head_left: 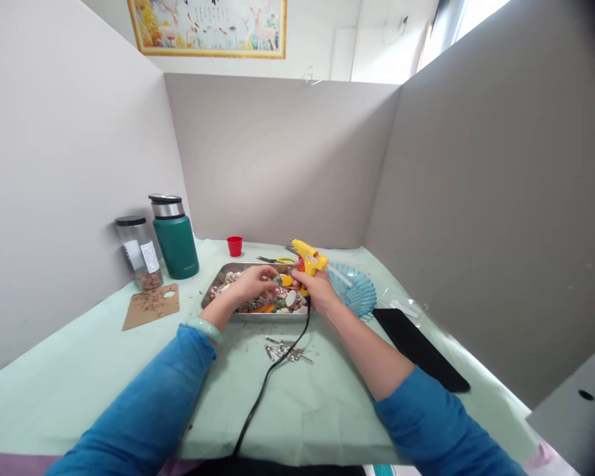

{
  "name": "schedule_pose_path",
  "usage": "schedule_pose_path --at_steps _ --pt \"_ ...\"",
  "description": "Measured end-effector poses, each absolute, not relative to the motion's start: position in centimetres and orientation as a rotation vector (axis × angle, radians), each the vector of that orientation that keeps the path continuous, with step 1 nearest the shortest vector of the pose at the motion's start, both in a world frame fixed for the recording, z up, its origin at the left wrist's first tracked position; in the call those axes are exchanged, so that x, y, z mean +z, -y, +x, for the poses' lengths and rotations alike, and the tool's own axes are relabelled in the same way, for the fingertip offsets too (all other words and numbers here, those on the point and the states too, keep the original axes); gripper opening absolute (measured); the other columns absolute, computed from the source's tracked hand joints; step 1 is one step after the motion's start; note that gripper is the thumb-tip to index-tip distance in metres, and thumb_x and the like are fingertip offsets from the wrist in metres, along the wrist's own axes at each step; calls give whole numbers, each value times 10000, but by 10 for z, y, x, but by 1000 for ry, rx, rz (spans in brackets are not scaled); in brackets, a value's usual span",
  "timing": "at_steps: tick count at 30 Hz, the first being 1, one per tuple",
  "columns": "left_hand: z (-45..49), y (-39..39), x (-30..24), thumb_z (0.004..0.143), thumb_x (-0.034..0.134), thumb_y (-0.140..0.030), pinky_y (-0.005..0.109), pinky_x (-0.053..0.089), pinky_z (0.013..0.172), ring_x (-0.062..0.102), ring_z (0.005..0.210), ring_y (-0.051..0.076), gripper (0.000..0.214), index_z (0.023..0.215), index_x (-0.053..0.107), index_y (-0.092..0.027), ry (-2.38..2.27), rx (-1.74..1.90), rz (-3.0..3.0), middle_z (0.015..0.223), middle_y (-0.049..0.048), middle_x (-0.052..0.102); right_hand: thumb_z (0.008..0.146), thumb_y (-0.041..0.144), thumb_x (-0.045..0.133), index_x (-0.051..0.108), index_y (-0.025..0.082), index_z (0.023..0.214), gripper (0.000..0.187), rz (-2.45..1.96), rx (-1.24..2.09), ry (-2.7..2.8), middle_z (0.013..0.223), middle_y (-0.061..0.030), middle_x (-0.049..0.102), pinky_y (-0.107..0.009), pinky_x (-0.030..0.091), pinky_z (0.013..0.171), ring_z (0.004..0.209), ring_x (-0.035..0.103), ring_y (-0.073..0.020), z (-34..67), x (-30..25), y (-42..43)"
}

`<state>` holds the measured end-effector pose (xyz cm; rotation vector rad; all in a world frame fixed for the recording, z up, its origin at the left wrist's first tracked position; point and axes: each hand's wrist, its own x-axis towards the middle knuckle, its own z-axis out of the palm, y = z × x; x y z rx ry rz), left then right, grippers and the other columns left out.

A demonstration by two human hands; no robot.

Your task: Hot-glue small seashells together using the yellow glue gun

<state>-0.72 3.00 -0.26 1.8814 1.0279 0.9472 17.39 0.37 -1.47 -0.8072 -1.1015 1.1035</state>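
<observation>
while the right hand grips the glue gun over the tray, the left hand should hold its pinched greenish piece steady

I make out a yellow glue gun with a black cord; the small piece in the left hand looks green. On my feed the sleeves show blue, the bangle pale green. I see shells in white, orange and streaked red, a translucent blue plate patterned with radiating ribs, a red cup, a green bottle banded silver, and a mint-green tablecloth.
</observation>
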Motion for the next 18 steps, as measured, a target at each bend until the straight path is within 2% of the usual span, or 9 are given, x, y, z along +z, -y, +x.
schedule_pose_path --at_steps 4,7,11,16,18 --pt "-9 -25 3 656 815 -268 320 558 708 714 845 223 343 962 696 -171 -737 986 1546 920 83 721 563 279 752 567 179 897 395 -783 1106 1038 629 63 586 -201 436 476 482 514 -72 174 -14 -5" --pt "-10 -27 3 632 856 -249 297 541 745 702 846 192 373 955 694 -157 -698 1018 1493 929 70 712 551 285 769 570 180 867 388 -777 1100 1025 608 62 583 -208 432 465 475 515 -80 173 -14 -5" --pt "-11 -29 1 709 823 -305 298 530 784 673 867 166 321 960 695 -151 -682 1046 1540 960 61 703 551 284 777 573 181 852 379 -772 1091 1017 575 65 571 -213 427 455 467 509 -87 172 -14 -4" --pt "-9 -24 4 686 837 -251 334 561 745 687 874 185 473 1114 654 -172 -728 1061 1543 1219 118 655 563 291 769 575 179 857 370 -772 1084 1024 588 62 574 -218 436 461 481 516 -92 171 -13 -3" --pt "-7 -23 5 662 851 -233 354 576 744 691 871 193 503 1120 653 -173 -757 1056 1550 1253 126 642 564 287 763 575 184 867 371 -770 1086 1026 608 62 583 -220 457 482 495 528 -93 171 -14 -3"
